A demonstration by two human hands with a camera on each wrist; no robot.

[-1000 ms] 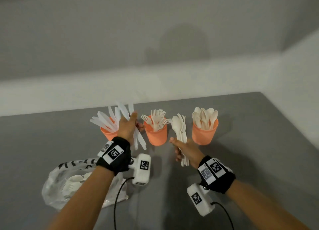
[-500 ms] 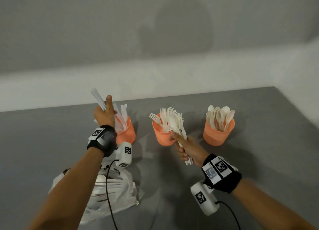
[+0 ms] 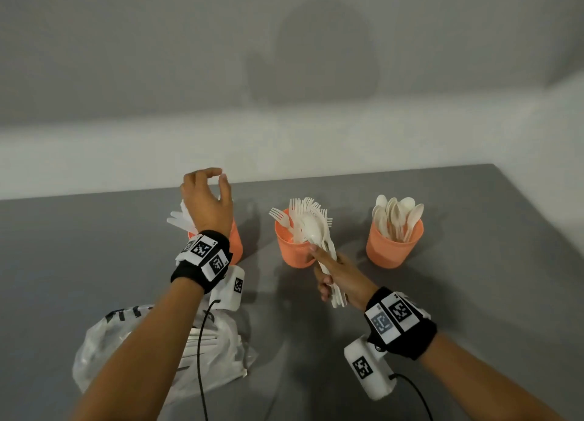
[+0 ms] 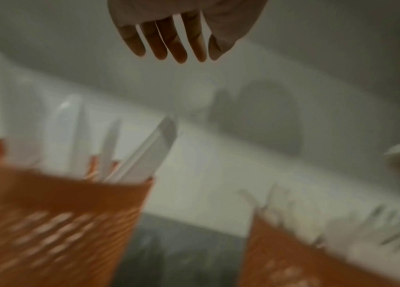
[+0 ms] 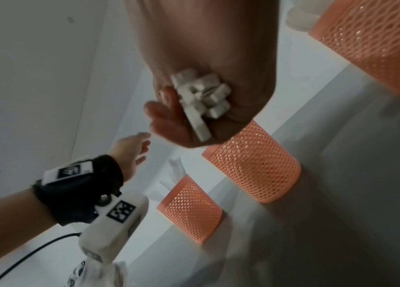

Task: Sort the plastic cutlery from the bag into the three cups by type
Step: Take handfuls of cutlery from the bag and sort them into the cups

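Observation:
Three orange mesh cups stand in a row on the grey table. The left cup (image 3: pixel 236 240) (image 4: pixel 53 219) holds white knives (image 4: pixel 144 155), the middle cup (image 3: pixel 292 253) (image 5: pixel 255 165) holds forks, the right cup (image 3: pixel 392 246) holds spoons (image 3: pixel 398 215). My left hand (image 3: pixel 205 196) (image 4: pixel 176 38) hovers above the knife cup, fingers relaxed and empty. My right hand (image 3: pixel 335 272) (image 5: pixel 194 108) grips a bundle of white spoons and forks (image 3: pixel 319 234) by the handles, just in front of the fork cup. The clear plastic bag (image 3: pixel 221 351) lies at the near left with cutlery inside.
A white wall runs behind the cups and along the right side of the table. Bare grey table surface (image 3: pixel 474 294) lies to the right of and in front of the spoon cup. Black cables hang from both wrist cameras.
My left hand has let go of the knives into the left cup and risen above it, empty. My right hand keeps its bundle in front of the fork cup.

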